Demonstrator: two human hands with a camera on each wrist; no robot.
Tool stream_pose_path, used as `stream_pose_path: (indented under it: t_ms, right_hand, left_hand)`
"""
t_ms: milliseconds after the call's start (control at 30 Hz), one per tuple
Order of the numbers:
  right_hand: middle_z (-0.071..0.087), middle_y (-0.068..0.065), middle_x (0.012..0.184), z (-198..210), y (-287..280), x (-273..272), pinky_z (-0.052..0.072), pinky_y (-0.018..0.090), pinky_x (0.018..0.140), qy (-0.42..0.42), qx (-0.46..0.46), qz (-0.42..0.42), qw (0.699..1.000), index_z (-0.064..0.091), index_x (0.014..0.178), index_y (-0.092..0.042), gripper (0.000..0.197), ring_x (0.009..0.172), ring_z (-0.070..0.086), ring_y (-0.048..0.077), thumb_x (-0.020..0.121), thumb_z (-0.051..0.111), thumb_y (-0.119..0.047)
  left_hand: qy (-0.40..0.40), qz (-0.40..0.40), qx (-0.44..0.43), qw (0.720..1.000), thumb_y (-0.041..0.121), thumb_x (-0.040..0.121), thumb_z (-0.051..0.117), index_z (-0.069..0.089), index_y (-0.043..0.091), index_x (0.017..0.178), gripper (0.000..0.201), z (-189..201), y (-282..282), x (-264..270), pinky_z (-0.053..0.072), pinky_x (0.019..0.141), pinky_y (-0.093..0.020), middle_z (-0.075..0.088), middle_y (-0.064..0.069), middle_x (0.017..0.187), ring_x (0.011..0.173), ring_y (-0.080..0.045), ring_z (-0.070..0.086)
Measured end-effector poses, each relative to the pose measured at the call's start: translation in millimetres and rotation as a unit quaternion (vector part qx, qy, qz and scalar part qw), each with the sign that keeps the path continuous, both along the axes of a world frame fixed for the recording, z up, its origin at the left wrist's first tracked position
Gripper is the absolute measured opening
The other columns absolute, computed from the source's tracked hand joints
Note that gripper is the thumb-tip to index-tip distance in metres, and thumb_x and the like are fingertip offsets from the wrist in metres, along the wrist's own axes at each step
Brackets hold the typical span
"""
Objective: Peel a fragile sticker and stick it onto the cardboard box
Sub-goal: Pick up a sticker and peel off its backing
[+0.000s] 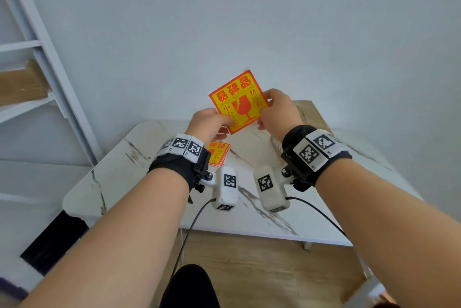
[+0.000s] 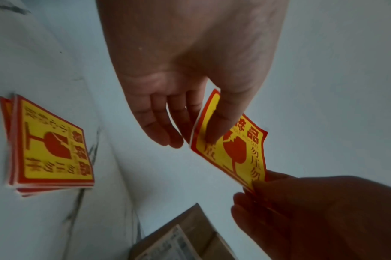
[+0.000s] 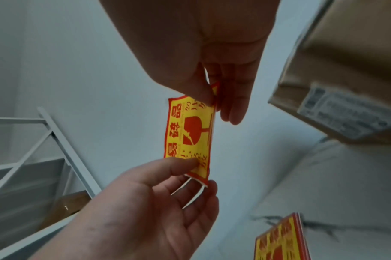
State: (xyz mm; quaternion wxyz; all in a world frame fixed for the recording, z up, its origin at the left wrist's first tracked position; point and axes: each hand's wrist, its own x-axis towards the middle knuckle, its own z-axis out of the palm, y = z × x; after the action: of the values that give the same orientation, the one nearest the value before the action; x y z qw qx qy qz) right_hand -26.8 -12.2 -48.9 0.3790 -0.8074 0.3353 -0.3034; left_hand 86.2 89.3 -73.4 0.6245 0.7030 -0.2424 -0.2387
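The cardboard box (image 3: 337,73) is cut off at the frame edge, its label blurred. The sticker (image 1: 239,102) is up above the counter (image 1: 119,170), pinched at opposite edges: left hand (image 1: 208,124) thumb on its face, right hand (image 1: 279,110) in a tight fingertip grip. The spare stack (image 2: 52,146) lies below.

Looks like a small packing or storage room. Plain white wall (image 1: 249,21), bare of decoration; white metal shelving (image 1: 50,63) at left holding flat brown cardboard (image 1: 22,83). Marble-patterned bench (image 1: 129,158) carrying a stack of fragile stickers (image 2: 54,146) and a cardboard box (image 3: 346,70) bearing a printed shipping label (image 3: 343,116). Wood-look floor (image 1: 262,270) below.
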Motion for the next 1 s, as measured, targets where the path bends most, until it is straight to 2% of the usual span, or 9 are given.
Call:
stream_pose_path:
  t_ms: [133, 200, 300, 433, 700, 767, 866, 933, 1000]
  right_hand:
    - [0.066, 0.008, 0.092, 16.5, -13.6, -36.3, 0.059, 0.04, 0.075, 0.023, -0.026, -0.019, 0.999, 0.061, 0.112, -0.018, 0.039, 0.074, 0.065, 0.027, 0.085, 0.036, -0.004]
    - [0.065, 0.006, 0.086, 16.6, -19.4, -52.4, 0.057, 0.038, 0.073, 0.033, -0.032, -0.023, 0.999, 0.064, 0.104, -0.019, 0.036, 0.072, 0.061, 0.024, 0.085, 0.037, -0.006]
    - [0.06, -0.001, 0.081, 11.2, -24.9, -73.7, 0.05, 0.029, 0.066, 0.048, -0.017, -0.018, 0.999, 0.065, 0.092, -0.022, 0.031, 0.073, 0.057, 0.02, 0.085, 0.039, -0.006]
    - [0.062, 0.001, 0.086, 3.5, -33.3, -96.1, 0.039, 0.022, 0.053, 0.067, -0.022, -0.025, 0.997, 0.065, 0.088, -0.027, 0.03, 0.071, 0.055, 0.016, 0.086, 0.041, -0.009]
    - [0.058, 0.0, 0.087, -4.3, -52.3, -120.6, 0.039, 0.022, 0.049, 0.023, -0.032, -0.084, 0.996, 0.062, 0.107, -0.018, 0.031, 0.07, 0.057, 0.017, 0.088, 0.041, -0.007]
    - [0.055, -0.002, 0.088, -7.6, -54.9, -123.3, 0.039, 0.022, 0.05, 0.014, -0.035, -0.103, 0.994, 0.058, 0.115, -0.018, 0.031, 0.075, 0.056, 0.017, 0.09, 0.042, -0.007]
    - [0.054, 0.004, 0.116, -14.4, -55.2, -125.8, 0.043, 0.023, 0.065, -0.023, -0.075, -0.116, 0.99, 0.053, 0.124, -0.02, 0.037, 0.099, 0.056, 0.019, 0.089, 0.051, -0.008]
    - [0.05, 0.006, 0.124, -18.5, -53.4, -126.4, 0.044, 0.025, 0.077, -0.067, -0.095, -0.113, 0.987, 0.055, 0.124, -0.023, 0.041, 0.113, 0.052, 0.02, 0.086, 0.056, -0.007]
    - [0.052, 0.005, 0.123, -21.5, -51.3, -126.4, 0.046, 0.03, 0.089, -0.091, -0.119, -0.118, 0.982, 0.061, 0.118, -0.025, 0.039, 0.118, 0.049, 0.022, 0.083, 0.061, -0.009]
  left_hand:
    - [-0.02, 0.02, -0.057, 0.998, 0.021, 0.076, 0.076, 0.066, 0.016, 0.107, 0.033, 17.2, -10.7, -21.9, 0.056, 0.086, -0.034, 0.07, -0.007, 0.101, 0.086, -0.02, 0.065]
    - [-0.047, 0.017, -0.064, 0.997, 0.025, 0.075, 0.077, 0.066, 0.019, 0.114, 0.041, 25.2, -19.0, -33.9, 0.054, 0.087, -0.032, 0.07, -0.004, 0.104, 0.087, -0.017, 0.065]
    - [-0.102, -0.032, -0.05, 0.993, 0.023, 0.082, 0.073, 0.071, 0.013, 0.111, 0.031, 32.1, -31.1, -55.9, 0.051, 0.079, -0.024, 0.07, -0.001, 0.099, 0.083, -0.009, 0.063]
    - [-0.173, -0.039, -0.018, 0.984, 0.019, 0.084, 0.07, 0.076, 0.006, 0.102, 0.022, 27.0, -46.9, -76.8, 0.046, 0.079, -0.024, 0.071, -0.002, 0.095, 0.08, -0.009, 0.06]
    - [-0.127, -0.031, 0.024, 0.991, 0.027, 0.081, 0.074, 0.073, 0.005, 0.097, 0.028, 18.5, -59.8, -89.5, 0.049, 0.058, -0.02, 0.062, 0.001, 0.065, 0.053, -0.009, 0.052]
    - [-0.112, -0.04, 0.016, 0.993, 0.027, 0.081, 0.074, 0.073, 0.003, 0.097, 0.029, 18.5, -62.0, -91.7, 0.053, 0.063, -0.024, 0.063, -0.002, 0.065, 0.052, -0.01, 0.053]
    - [-0.072, -0.027, -0.021, 0.997, 0.023, 0.082, 0.075, 0.072, 0.006, 0.082, 0.017, 17.9, -65.7, -97.3, 0.058, 0.07, -0.03, 0.065, -0.004, 0.064, 0.046, -0.01, 0.056]
    - [-0.037, -0.026, -0.051, 0.998, 0.016, 0.083, 0.073, 0.07, 0.005, 0.076, 0.013, 17.5, -67.5, -103.2, 0.061, 0.062, -0.026, 0.064, -0.008, 0.064, 0.044, -0.01, 0.059]
    - [0.009, -0.048, -0.082, 0.995, 0.007, 0.085, 0.069, 0.07, -0.001, 0.08, 0.009, 17.7, -68.3, -110.5, 0.061, 0.054, -0.022, 0.065, -0.012, 0.067, 0.041, -0.01, 0.062]
